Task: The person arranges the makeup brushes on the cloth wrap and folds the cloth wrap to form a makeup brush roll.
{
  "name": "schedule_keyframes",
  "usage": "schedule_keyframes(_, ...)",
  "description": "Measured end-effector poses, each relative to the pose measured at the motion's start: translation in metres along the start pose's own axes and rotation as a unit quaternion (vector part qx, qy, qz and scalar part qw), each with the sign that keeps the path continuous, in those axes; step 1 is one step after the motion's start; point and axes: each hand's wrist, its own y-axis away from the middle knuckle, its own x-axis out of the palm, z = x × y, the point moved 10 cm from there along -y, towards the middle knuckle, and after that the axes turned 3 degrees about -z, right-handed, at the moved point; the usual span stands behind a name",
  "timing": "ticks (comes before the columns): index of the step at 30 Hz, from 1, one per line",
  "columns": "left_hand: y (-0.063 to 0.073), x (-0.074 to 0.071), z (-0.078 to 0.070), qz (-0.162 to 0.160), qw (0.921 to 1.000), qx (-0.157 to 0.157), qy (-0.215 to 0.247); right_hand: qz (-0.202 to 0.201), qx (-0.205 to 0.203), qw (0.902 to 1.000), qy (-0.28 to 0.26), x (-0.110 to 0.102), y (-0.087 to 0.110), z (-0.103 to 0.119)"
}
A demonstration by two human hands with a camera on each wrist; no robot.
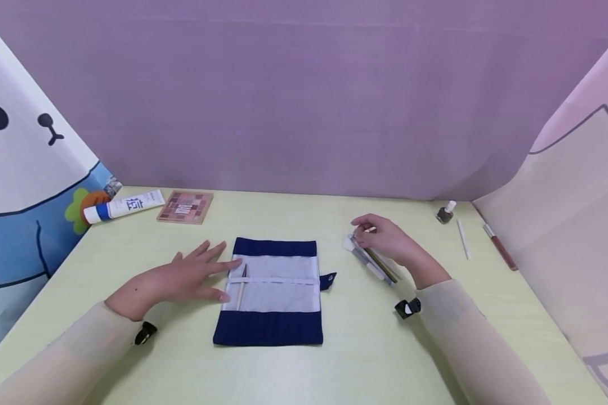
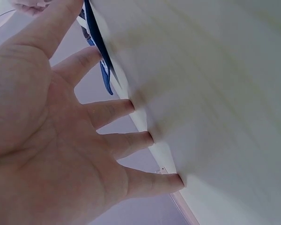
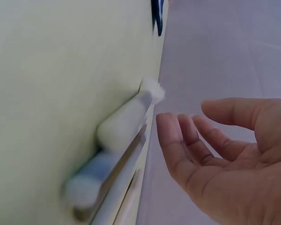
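A navy and white fabric brush roll (image 1: 268, 329) lies unfolded on the table, with one slim brush (image 1: 241, 292) tucked under its white strap near the left side. My left hand (image 1: 187, 277) spreads its fingers over the roll's left edge; in the left wrist view several fingertips (image 2: 145, 137) rest on the tabletop. My right hand (image 1: 385, 242) hovers at the far end of a small bunch of makeup brushes (image 1: 380, 266). In the right wrist view its fingers bend loosely, with nothing between them, beside a thick pale brush handle (image 3: 122, 124) with a white tuft.
A white and blue tube (image 1: 126, 206) and a checkered palette box (image 1: 186, 207) lie at the back left. At the back right are a small dark bottle (image 1: 445, 212), a thin white stick (image 1: 463, 239) and a brown pen-like tube (image 1: 501, 247). A purple cloth backdrop (image 1: 304, 101) rises behind the table.
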Motion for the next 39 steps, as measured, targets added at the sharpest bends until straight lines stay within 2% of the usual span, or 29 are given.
schedule_keyframes(7, 0.0, 0.001, 0.001, 0.004, 0.9999, -0.005, 0.01, 0.017, -0.007, 0.9989, 0.042, -0.001, 0.007, -0.012)
schedule_keyframes(11, -0.001, 0.001, 0.001, 0.004, 1.0, -0.005, 0.005, 0.021, -0.022, 0.9977, 0.06, 0.001, 0.011, -0.011)
schedule_keyframes(22, -0.001, 0.001, 0.0, 0.006, 1.0, -0.007, 0.001, 0.026, -0.019, 0.9932, 0.112, 0.012, 0.013, -0.009)
schedule_keyframes(39, -0.001, 0.001, 0.0, 0.005, 1.0, -0.006, -0.002, 0.039, -0.027, 0.9894, 0.138, 0.023, 0.014, -0.002)
